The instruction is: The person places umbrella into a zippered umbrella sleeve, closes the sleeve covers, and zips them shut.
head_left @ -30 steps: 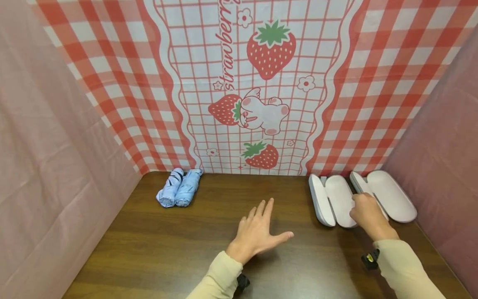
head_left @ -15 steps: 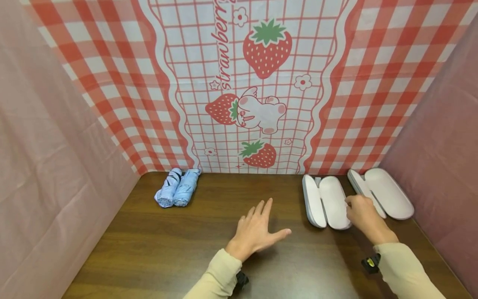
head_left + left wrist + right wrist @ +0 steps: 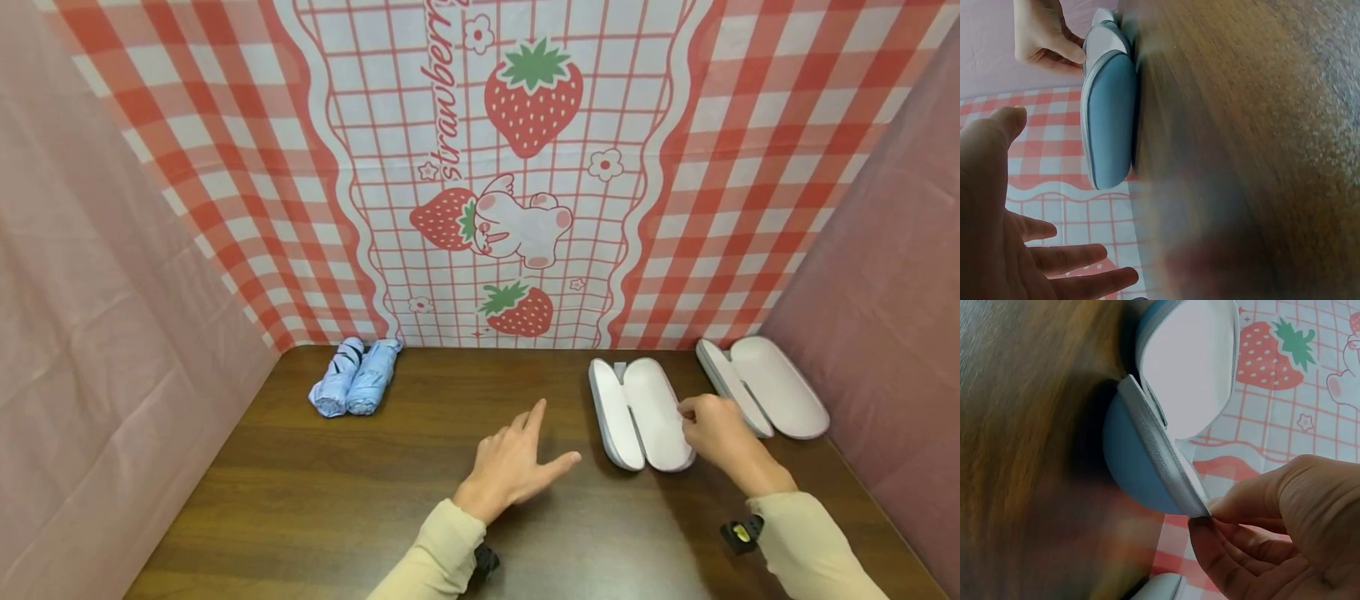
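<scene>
Right across the back hangs a red-and-white checked cloth point(image 3: 757, 167), printed with strawberries, flowers and a rabbit-like figure on its gridded middle panel. Plain pink drapes close the sides, one at the left point(image 3: 97, 333) and one at the right point(image 3: 900, 275). Between them stands a brown wood-grained table point(image 3: 337, 500). The person's two arms come in over the front in cream sleeves point(image 3: 810, 533).

On the right half of the table, in from the back edge, the nearer case point(image 3: 655, 417) lies open like a book, lining white, shell blue, a grey band round its rim. The farther case point(image 3: 780, 387), also open and white inside, sits beyond the right hand by the back right corner, apart from the first.

The right hand point(image 3: 723, 437) pinches the nearer case by the rim of its right half, thumb against the curled fingers. The left hand point(image 3: 513, 467) holds nothing; its fingers reach forward, thumb spread wide, over the table just left of that case.

Two pale blue rolled bundles point(image 3: 375, 379) lie side by side, touching, at the back left. Smallest are the dark devices point(image 3: 741, 534) strapped at the wrists.
</scene>
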The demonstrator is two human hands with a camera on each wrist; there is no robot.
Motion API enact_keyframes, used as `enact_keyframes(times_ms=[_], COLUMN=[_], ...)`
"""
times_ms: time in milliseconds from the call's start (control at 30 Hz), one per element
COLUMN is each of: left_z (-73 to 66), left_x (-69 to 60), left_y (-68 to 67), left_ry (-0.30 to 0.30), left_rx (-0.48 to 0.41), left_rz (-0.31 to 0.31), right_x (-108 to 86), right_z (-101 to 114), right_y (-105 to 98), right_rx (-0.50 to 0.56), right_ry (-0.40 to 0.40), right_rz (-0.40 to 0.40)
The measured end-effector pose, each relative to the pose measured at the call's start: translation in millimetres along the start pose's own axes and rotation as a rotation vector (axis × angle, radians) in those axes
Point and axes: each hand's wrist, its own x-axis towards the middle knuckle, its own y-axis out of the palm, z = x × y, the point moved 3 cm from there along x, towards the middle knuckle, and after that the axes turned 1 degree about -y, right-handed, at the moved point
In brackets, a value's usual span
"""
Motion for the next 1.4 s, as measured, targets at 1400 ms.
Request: enact_keyframes(times_ms=[1400], left_z=[-23.9], left_x=[8.7], left_y=[17.8], left_ry=[0.147], left_rx=[0.187], left_rz=[-0.093], right_x=[-0.8], right_z=[42.6], right_y=[15.6], right_rx=[0.101], right_ry=[0.005], right_rz=[0.043])
